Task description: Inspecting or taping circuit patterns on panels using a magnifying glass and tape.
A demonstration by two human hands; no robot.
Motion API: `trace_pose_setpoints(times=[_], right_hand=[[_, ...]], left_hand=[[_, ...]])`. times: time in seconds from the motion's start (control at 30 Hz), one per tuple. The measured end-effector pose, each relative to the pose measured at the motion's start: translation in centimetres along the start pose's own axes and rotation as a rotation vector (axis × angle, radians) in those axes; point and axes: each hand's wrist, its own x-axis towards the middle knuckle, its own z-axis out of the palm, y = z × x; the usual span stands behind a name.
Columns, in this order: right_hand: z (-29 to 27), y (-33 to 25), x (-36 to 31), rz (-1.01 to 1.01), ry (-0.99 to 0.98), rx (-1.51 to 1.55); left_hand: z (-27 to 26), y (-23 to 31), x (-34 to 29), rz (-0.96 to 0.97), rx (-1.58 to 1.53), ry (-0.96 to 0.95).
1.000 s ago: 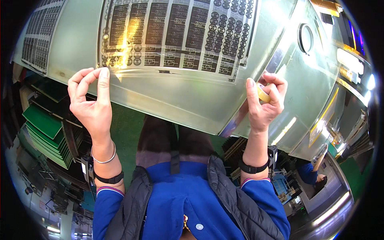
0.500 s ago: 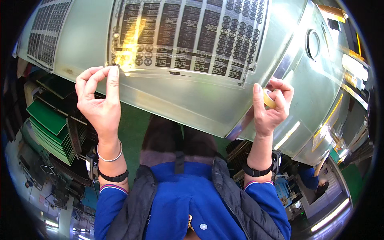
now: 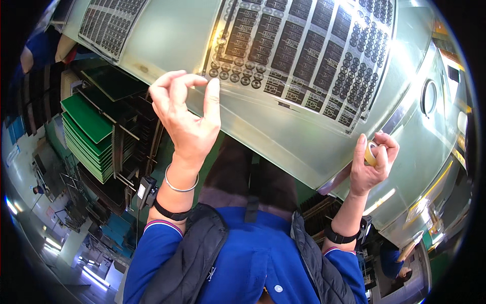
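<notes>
A clear film sheet with black circuit patterns point(image 3: 283, 55) lies on a pale green glassy work surface point(image 3: 167, 43). My left hand point(image 3: 190, 114) is at the sheet's near left corner, with thumb and forefinger pinched together. What they hold, if anything, is too thin and transparent to make out. Off the sheet's near right corner, my right hand point(image 3: 373, 164) has its fingers curled round a small roll of yellowish clear tape point(image 3: 371, 154). Its thumb points up beside the roll, close to the surface's near edge.
A second patterned film point(image 3: 109, 25) lies at the far left. Below the surface on the left, a rack holds several green boards point(image 3: 88, 119). A round black-rimmed opening point(image 3: 429, 97) is at the right. Another person point(image 3: 395, 261) appears low at the right.
The whole view has swung, so film, surface and both hands appear farther right. Both hands keep nearly the same places by the sheet's near corners, and the tape roll remains in the right hand.
</notes>
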Motion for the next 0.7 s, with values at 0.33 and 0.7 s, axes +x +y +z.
trace_pose_setpoints(times=[0.33,0.7], right_hand=[[0.2,-0.1,0.1,0.024,0.010,0.076],[-0.3,-0.2,0.6,0.022,0.002,0.044]], left_hand=[[-0.7,-0.7,-0.5,0.238,0.142,0.091],[-0.9,2.0,-3.2,0.242,0.253,-0.466]])
